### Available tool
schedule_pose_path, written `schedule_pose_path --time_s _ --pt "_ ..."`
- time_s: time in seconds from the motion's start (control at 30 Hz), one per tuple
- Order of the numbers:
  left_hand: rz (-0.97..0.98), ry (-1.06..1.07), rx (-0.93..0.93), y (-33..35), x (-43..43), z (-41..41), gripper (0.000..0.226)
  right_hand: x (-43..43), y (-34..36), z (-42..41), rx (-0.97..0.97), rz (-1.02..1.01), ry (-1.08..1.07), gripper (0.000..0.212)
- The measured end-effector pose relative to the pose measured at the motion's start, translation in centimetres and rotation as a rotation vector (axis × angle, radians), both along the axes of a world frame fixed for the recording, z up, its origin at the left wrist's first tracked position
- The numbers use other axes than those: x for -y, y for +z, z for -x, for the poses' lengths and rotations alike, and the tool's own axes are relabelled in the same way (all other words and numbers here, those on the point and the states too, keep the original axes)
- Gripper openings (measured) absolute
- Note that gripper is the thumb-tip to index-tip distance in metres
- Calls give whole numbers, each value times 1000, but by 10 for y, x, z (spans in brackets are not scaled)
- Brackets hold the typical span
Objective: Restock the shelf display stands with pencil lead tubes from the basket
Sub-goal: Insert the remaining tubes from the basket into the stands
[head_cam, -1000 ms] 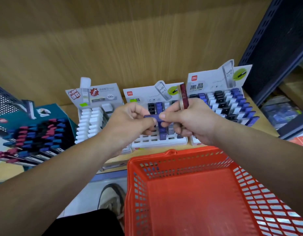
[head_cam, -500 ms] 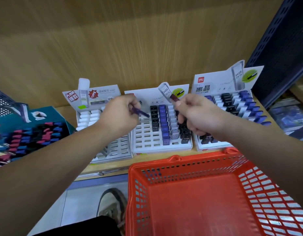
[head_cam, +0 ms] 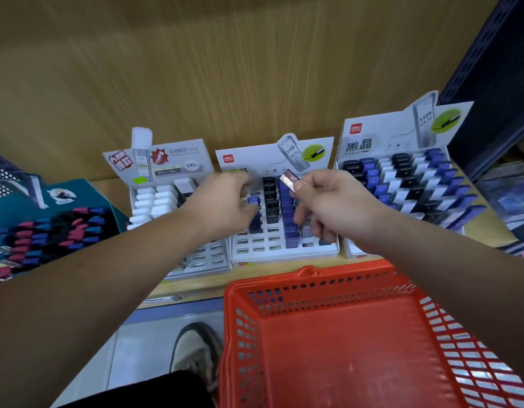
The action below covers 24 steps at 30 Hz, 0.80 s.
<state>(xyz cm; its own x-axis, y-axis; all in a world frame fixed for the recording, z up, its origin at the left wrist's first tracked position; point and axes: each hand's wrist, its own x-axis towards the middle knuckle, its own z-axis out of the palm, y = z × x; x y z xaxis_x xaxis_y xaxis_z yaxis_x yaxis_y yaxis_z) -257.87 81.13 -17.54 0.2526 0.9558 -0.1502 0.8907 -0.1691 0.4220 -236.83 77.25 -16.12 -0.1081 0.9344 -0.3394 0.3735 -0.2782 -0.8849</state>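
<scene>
Left hand over the middle display stand, fingers curled, pinching a blue lead tube upright at the stand's left column; right hand just right of it, thumb and forefinger gripping a dark red tube, tilted, above the stand's far rows; red basket on the near side of the stands.

Red perforated basket; white stands hold blue, black and white tubes.
</scene>
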Motion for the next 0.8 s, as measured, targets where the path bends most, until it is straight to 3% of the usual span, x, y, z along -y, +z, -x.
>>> schedule_pose_path --time_s 0.07,0.13,0.27,0.4,0.5,0.63,0.73,0.8 --pt "23 -54 -137 0 -1 -7 44 2 1 -2 -31 2 -8 28" --pt "18 -93 -218 -4 -2 -15 30 4 3 -6 -46 -12 -7 26" --pt "61 -52 -269 -7 -3 -25 18 2 9 -17 -72 -162 -126 21" --pt "35 -44 -270 2 4 -26 20 -1 12 -32 -39 -279 -287 18" --pt "18 0 -65 7 10 -16 29 1 13 -39 6 -266 -228 21" --pt "234 215 602 12 16 -8 51 5 13 -35 16 -190 -135 22" --pt "227 215 666 14 17 -3 53 4 14 -21 -26 -136 -92 22" --pt "169 194 618 15 14 1 40 2 16 -13 -36 -127 -71 22"
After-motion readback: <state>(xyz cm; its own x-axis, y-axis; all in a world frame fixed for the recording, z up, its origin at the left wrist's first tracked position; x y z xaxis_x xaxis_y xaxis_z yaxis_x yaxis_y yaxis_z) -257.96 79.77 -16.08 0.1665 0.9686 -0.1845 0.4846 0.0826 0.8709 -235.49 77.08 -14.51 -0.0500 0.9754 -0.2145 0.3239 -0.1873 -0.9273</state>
